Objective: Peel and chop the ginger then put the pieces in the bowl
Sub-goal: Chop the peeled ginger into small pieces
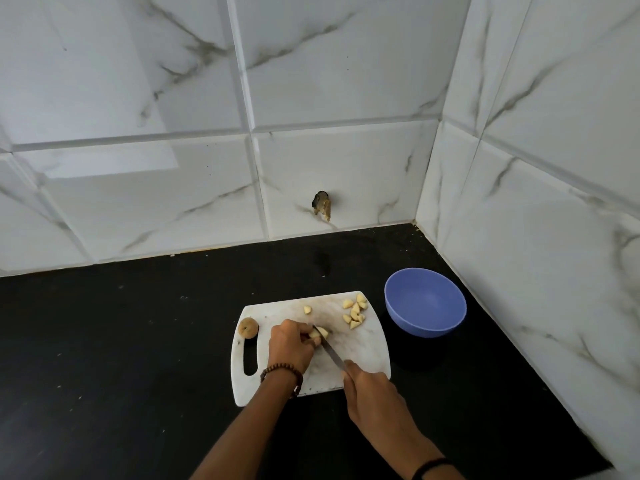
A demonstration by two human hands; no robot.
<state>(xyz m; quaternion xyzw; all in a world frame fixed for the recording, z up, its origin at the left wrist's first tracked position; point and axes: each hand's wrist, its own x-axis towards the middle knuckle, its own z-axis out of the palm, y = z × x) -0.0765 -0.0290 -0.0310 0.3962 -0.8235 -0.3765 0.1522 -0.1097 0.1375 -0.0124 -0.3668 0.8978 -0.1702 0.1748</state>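
On the white cutting board (367,344), my left hand (291,346) pinches a pale peeled ginger piece (320,332) near the board's middle. My right hand (372,388) grips the handle of a knife (330,351), whose blade slants up-left with its tip at that ginger piece. Several chopped ginger chunks (355,311) lie at the board's far right corner, and one chunk (307,309) sits alone farther left. A brown ginger end with skin (248,328) rests at the board's left edge above the handle slot. The blue bowl (425,301) stands to the right of the board, nothing visible inside.
The board and bowl sit on a black countertop (121,358) in a corner of white marble-look tiled walls (346,81). A chipped hole (322,205) shows in the back wall tile. Small crumbs dot the counter.
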